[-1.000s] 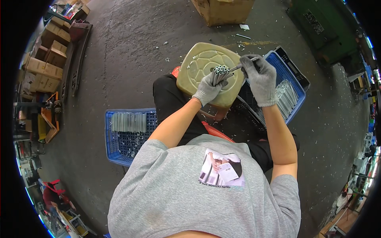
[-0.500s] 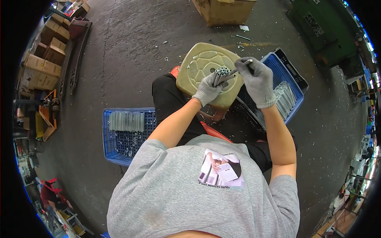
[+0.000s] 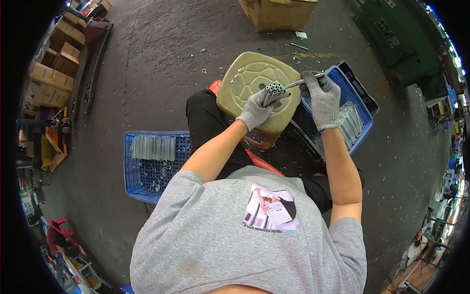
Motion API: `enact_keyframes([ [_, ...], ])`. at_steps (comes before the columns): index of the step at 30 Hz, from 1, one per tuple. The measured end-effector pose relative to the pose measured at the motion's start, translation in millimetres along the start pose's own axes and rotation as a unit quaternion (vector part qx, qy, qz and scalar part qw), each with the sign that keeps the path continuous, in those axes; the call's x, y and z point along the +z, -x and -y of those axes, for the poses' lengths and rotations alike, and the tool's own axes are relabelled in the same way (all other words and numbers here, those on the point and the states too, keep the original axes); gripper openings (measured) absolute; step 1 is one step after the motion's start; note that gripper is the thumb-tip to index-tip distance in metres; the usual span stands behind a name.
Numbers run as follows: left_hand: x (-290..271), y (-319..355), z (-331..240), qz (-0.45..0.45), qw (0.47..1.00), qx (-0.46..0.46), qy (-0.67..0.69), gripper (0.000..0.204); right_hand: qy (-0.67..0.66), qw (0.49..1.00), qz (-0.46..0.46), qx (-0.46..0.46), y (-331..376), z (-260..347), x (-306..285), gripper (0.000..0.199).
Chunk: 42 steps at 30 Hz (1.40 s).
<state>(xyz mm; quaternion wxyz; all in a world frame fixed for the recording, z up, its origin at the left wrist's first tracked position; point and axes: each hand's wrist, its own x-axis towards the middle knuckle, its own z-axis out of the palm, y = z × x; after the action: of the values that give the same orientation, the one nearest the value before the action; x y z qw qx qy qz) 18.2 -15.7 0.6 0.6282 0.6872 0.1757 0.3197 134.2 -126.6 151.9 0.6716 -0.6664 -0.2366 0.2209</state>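
Note:
A bundle of thin grey metal tubes (image 3: 274, 89) is gripped in my gloved left hand (image 3: 256, 111), over the yellow-green stool (image 3: 242, 81). The tubes' round open ends face up and away from me. My gloved right hand (image 3: 324, 100) is closed on a slim metal rod (image 3: 296, 84), which slants between the fingers. The rod's near tip reaches the ends of the bundle at the right; whether it enters a tube I cannot tell. Its other end sticks out past my right hand, by the blue crate (image 3: 370, 120) that holds more metal tubes.
At my left a second blue crate (image 3: 128, 169) holds a row of tubes (image 3: 153, 148) and small loose bits. A cardboard box (image 3: 279, 17) stands ahead, a green machine (image 3: 396, 44) far right. Cartons (image 3: 51, 81) and a pallet jack (image 3: 91, 66) are at the left.
My right hand has shifted slightly right, and the rod in it now shows along most of its length, pointing at the tube ends. My left hand and the bundle have stayed nearly still.

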Motion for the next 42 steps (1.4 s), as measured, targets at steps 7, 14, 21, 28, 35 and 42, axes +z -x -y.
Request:
enact_keyframes([
  [7,0,0,10,0.000,1.000,0.009,-0.029,0.024,0.180,0.961,0.065,-0.199,6,11,9,0.010],
  [14,-1,-1,24,0.018,0.999,0.010,-0.026,0.031,0.081,0.989,0.049,-0.115,6,16,7,0.011],
  [21,0,-1,32,0.024,1.000,0.021,0.001,0.034,0.012,0.999,0.028,-0.041,2,3,9,0.008],
  [28,0,0,20,0.027,0.999,0.009,-0.018,0.028,0.167,0.970,0.091,-0.155,8,15,13,0.008],
  [35,-1,-1,16,0.053,0.997,0.019,-0.054,0.025,0.036,0.986,0.041,-0.160,2,21,12,0.007],
  [42,-1,-1,23,0.057,0.998,0.011,-0.004,0.026,0.043,0.997,0.043,-0.048,-5,5,8,0.011],
])
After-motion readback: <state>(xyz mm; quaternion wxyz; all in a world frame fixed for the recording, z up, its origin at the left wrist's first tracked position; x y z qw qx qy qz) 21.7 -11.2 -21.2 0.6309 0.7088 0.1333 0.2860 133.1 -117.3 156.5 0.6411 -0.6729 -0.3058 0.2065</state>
